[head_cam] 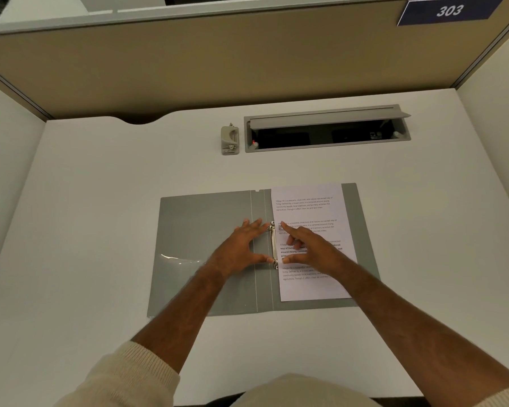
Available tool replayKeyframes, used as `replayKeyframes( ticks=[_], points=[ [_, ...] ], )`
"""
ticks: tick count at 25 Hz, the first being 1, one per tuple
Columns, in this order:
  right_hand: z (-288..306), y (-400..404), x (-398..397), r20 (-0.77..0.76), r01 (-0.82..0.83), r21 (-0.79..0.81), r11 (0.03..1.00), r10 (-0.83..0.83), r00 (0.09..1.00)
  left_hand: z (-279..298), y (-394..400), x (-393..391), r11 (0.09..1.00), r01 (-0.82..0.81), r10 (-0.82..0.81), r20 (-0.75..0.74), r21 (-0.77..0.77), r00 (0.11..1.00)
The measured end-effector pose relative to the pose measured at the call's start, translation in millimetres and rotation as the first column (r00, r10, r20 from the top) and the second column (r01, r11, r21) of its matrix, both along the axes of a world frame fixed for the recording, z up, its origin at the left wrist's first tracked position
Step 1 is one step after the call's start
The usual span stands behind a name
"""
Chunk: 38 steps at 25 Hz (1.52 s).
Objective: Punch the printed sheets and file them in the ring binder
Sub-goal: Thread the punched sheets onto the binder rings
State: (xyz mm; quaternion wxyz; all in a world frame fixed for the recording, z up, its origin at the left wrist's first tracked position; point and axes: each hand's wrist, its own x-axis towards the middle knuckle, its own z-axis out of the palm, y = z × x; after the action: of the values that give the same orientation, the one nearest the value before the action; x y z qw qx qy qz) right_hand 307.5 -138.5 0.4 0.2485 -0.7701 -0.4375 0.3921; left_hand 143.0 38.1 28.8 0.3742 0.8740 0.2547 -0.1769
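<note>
A grey ring binder (200,218) lies open flat on the white desk. Printed sheets (312,207) rest on its right half, their left edge at the metal ring mechanism (274,245) in the spine. My left hand (241,248) lies spread on the left cover, with index fingertip and thumb tip touching the two ends of the mechanism. From the right, my right hand (309,248) rests on the sheets, index finger and thumb reaching to the same rings. A grey hole punch (229,140) stands apart at the back of the desk.
An open cable tray (326,129) with a raised lid is set into the desk right of the punch. Beige partition walls close the desk at the back and on both sides. A clear pocket (180,259) shines on the binder's left cover.
</note>
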Motion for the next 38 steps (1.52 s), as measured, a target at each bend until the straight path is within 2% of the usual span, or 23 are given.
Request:
replayKeyframes(
  ticks=[11, 18, 22, 30, 38],
  points=[
    [0, -1, 0, 0.014, 0.01, 0.004, 1.0, -0.01, 1.0, -1, -1, 2, 1.0, 0.011, -0.011, -0.014, 0.004, 1.0],
    [-4, 2, -4, 0.08, -0.026, -0.006, 1.0, 0.026, 0.996, -7, -2, 6, 0.999, 0.028, -0.027, -0.017, 0.042, 0.999],
    [-4, 0, -4, 0.06, -0.007, 0.015, 1.0, 0.006, 0.998, -5, -2, 5, 0.997, 0.045, -0.044, -0.022, 0.055, 0.999],
    [-7, -32, -28, -0.001, 0.19, 0.069, 0.979, -0.19, 0.982, -1, -7, 3, 0.999, 0.043, -0.043, -0.003, 0.029, 0.999],
    [-2, -98, -36, -0.015, 0.416, 0.036, 0.909, -0.415, 0.91, 9, -12, 2, 1.0, 0.014, -0.014, 0.011, -0.004, 1.0]
  ],
)
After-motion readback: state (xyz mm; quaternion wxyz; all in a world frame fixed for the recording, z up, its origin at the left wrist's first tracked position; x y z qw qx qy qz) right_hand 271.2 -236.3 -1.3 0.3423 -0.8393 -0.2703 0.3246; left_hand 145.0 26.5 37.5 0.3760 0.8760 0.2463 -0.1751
